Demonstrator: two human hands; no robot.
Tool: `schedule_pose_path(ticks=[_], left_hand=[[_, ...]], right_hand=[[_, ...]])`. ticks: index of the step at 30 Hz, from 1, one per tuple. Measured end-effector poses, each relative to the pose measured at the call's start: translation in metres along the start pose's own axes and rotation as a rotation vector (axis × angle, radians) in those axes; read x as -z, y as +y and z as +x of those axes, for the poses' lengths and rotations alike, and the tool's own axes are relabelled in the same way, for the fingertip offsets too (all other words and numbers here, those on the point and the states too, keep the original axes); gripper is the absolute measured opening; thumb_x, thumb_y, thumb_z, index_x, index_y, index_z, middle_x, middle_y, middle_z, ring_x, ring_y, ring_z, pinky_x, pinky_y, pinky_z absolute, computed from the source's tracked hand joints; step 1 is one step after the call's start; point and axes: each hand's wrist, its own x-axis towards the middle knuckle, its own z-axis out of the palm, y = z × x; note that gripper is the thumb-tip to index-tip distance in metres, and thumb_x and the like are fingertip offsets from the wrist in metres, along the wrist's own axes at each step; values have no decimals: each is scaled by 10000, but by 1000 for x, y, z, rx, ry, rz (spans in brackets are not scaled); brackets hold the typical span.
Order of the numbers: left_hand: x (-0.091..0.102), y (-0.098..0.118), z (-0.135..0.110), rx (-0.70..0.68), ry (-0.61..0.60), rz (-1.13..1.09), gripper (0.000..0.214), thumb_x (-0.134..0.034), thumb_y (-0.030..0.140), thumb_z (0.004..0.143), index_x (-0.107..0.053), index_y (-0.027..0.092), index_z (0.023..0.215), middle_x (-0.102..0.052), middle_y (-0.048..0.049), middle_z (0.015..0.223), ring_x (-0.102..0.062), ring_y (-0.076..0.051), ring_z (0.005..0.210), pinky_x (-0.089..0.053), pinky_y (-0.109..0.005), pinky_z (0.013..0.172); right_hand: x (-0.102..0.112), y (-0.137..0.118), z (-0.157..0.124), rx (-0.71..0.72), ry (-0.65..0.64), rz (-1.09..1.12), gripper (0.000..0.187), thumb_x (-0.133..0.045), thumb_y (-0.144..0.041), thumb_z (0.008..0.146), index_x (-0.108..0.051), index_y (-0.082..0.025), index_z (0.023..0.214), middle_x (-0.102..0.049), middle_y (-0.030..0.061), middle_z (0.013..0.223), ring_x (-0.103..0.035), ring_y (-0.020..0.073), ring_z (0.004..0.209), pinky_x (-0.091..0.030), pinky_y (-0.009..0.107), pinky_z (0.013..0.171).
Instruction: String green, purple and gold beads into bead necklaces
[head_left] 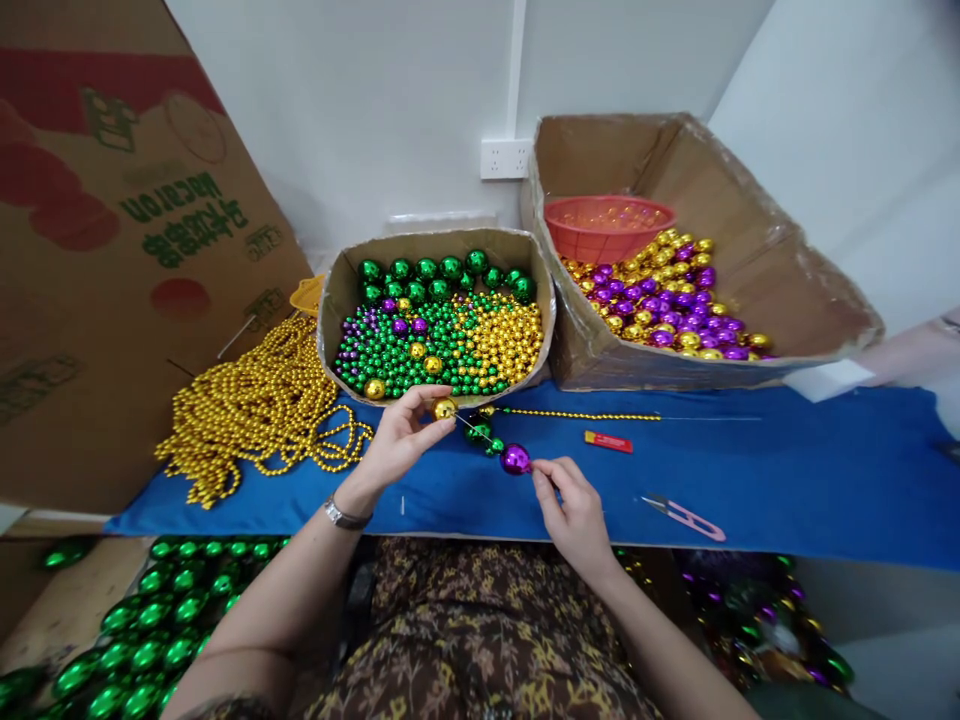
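Note:
My left hand (pixel 401 435) pinches a large gold bead (pixel 444 408) just in front of the small cardboard box (pixel 341 285). My right hand (pixel 570 505) is closed in a pinch right beside a large purple bead (pixel 515 459). A thin needle or wire runs between the two beads, with small green beads (pixel 484 432) threaded on it. A strand of small gold beads (pixel 577 415) trails to the right across the blue cloth (pixel 787 470). Whether my right fingers hold the wire or the purple bead is hard to tell.
The small box holds green, gold and purple beads. A bigger box (pixel 750 230) at the right holds gold and purple beads and a red basket (pixel 606 225). A pile of gold bead strands (pixel 255 405) lies left. A red lighter (pixel 609 441) and scissors (pixel 686 517) lie on the cloth.

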Motion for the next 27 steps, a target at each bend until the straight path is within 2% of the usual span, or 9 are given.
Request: schedule_pose_path(ticks=[5,8,11,14,19,23,27], left_hand=[[3,4,0,-103,29,118,369,-765,270,748,-649,190,1089,-632,-74,1077,-614,-170,961,-532,-278,807],[-1,8,-2,-156,-32,182,366,-771,272,741,-681,212,1091,-599,-88,1171,-588,-202,1066,-529,-294,842],[-9,7,-5,-116,-98,111,335,-695,294,821,-680,227,1149,-615,-90,1178,-597,-194,1047,-525,-309,863],[-17,2,-8,-29,-96,-23,334,-646,292,865,-660,231,1193,-646,-82,1156,-613,-169,989,-527,-296,854],[-24,-2,-9,69,-57,-259,461,-757,223,765,-609,202,1202,-673,-84,1132,-625,-164,1013,-532,-258,837],[-25,0,-9,80,-44,-291,420,-782,197,729,-619,175,1116,-682,-91,1109,-640,-163,997,-536,-270,847],[-24,-1,-10,76,-63,-297,419,-781,186,727,-615,178,1111,-679,-94,1127,-646,-164,994,-539,-280,848]], right_hand=[[1,2,0,33,15,-22,230,-437,-293,979,-648,-209,1013,-611,63,865,-608,175,786,-500,296,740],[-2,2,2,58,43,-38,230,-440,-299,976,-646,-207,1018,-612,67,872,-614,174,780,-507,297,740],[-5,2,3,49,41,-24,226,-441,-294,976,-642,-201,1017,-616,68,874,-618,176,794,-506,299,751],[-6,4,3,17,5,1,219,-441,-292,978,-640,-202,993,-618,58,860,-617,178,807,-498,296,759],[-4,10,0,-17,-24,27,224,-447,-302,978,-644,-196,988,-616,55,856,-613,178,795,-487,288,740],[-4,12,-1,-27,-24,33,233,-451,-317,976,-651,-199,992,-617,56,855,-612,184,795,-487,295,747],[-6,15,-2,-42,-37,61,240,-456,-328,973,-660,-200,979,-610,47,836,-610,175,767,-487,286,732]])
